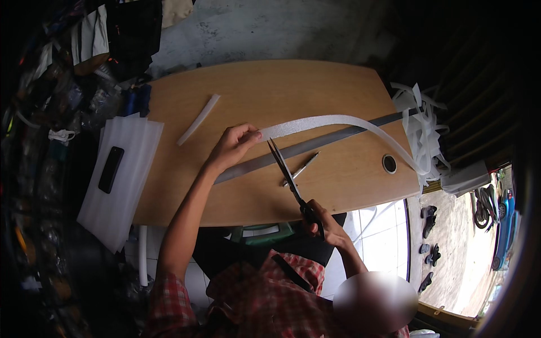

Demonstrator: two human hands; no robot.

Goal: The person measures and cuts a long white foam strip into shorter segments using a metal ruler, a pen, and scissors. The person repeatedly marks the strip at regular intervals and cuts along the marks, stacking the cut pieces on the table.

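Note:
Between its thumb and fingers, my left hand pinches the end of a long white foam strip. From there the strip arches to the right and droops over the table's right end. My right hand grips black-handled scissors near the table's front edge. Their blades point up and away, slightly parted, with the tips just below the strip near my left fingers. Beneath them a long grey flat bar lies slantwise on the table, and a pen rests beside it.
A short white foam piece lies on the wooden table. Foam sheets with a black phone on top overhang the left edge. A tape roll sits at the right, near a heap of white strips.

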